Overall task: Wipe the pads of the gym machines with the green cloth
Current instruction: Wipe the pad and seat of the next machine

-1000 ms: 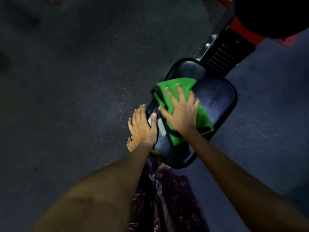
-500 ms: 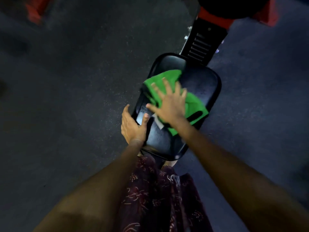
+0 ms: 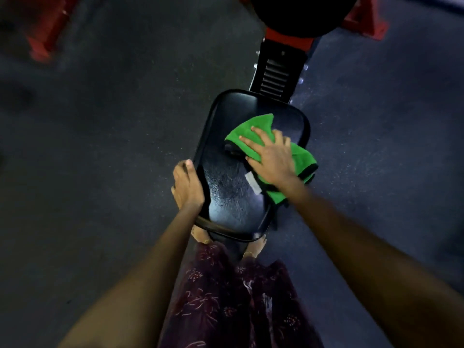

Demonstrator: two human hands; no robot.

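A black seat pad (image 3: 233, 194) of a gym machine lies in front of me at the middle of the view, its near half shiny. The green cloth (image 3: 253, 126) is spread over the pad's right half and hangs over its right edge. My right hand (image 3: 270, 156) presses flat on the cloth with fingers straight and spread. My left hand (image 3: 187, 185) grips the pad's left edge, thumb on top and fingers curled under the rim. A small white label (image 3: 253, 182) shows on the pad beside the cloth.
Beyond the pad a black ribbed bracket (image 3: 275, 76) joins a red frame (image 3: 288, 41) and a large dark round pad (image 3: 298, 13). More red frame parts stand at top left (image 3: 47, 28) and top right (image 3: 364, 18). Dark speckled floor (image 3: 105, 151) surrounds the seat; my feet are under its near edge.
My right hand has slid the cloth from the pad's left-middle to its right side, where it now drapes over the edge. My left hand kept hold of the left rim.
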